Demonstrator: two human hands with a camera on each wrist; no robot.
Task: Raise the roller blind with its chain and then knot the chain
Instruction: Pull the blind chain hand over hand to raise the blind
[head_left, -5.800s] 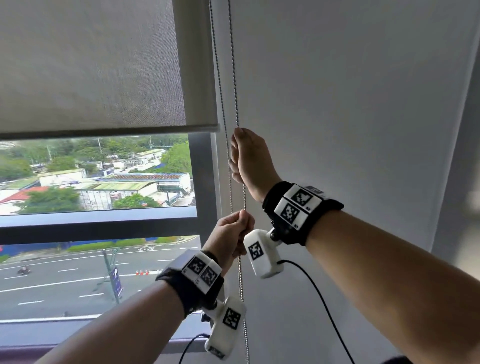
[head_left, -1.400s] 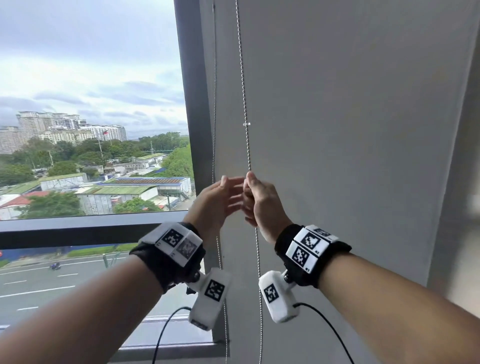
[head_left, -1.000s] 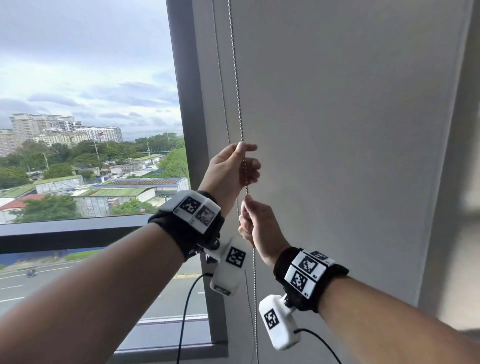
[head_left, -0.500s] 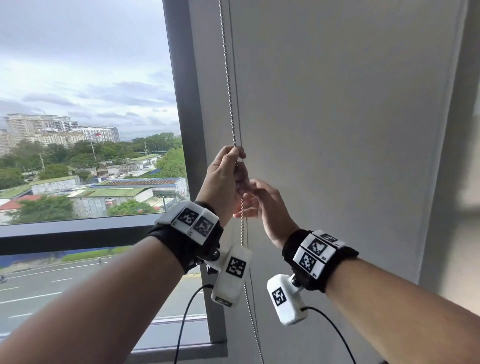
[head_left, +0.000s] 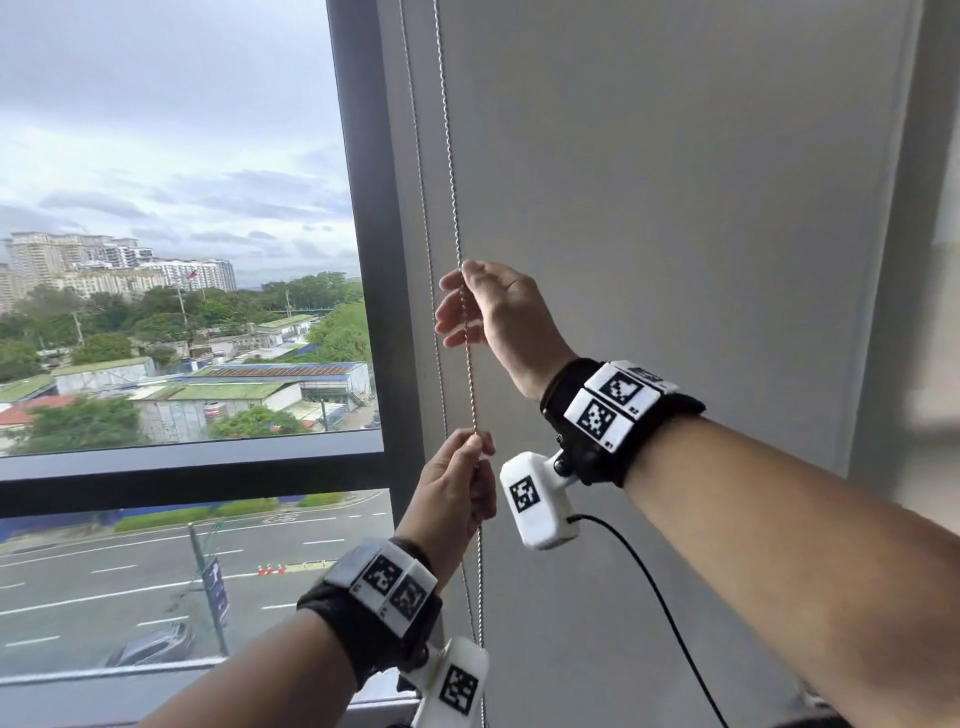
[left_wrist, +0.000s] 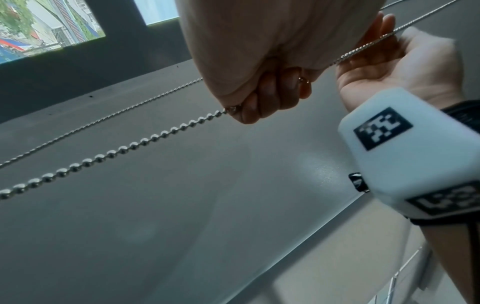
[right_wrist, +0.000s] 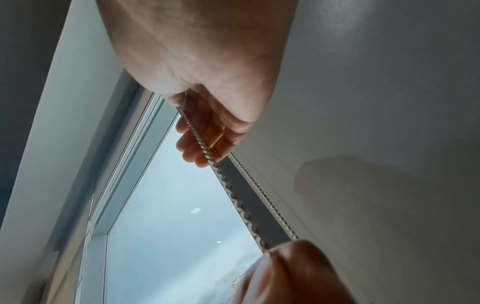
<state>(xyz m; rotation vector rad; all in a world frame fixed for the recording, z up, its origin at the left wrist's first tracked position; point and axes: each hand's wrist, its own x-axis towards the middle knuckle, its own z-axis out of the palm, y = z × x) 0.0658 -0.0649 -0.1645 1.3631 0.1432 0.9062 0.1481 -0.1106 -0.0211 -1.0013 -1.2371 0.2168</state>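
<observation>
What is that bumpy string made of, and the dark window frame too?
The chain looks like metal: small round silvery beads that shine in the light. The left hand grips it. The window frame looks like dark grey painted metal, smooth and matt, though plastic cannot be ruled out.
</observation>
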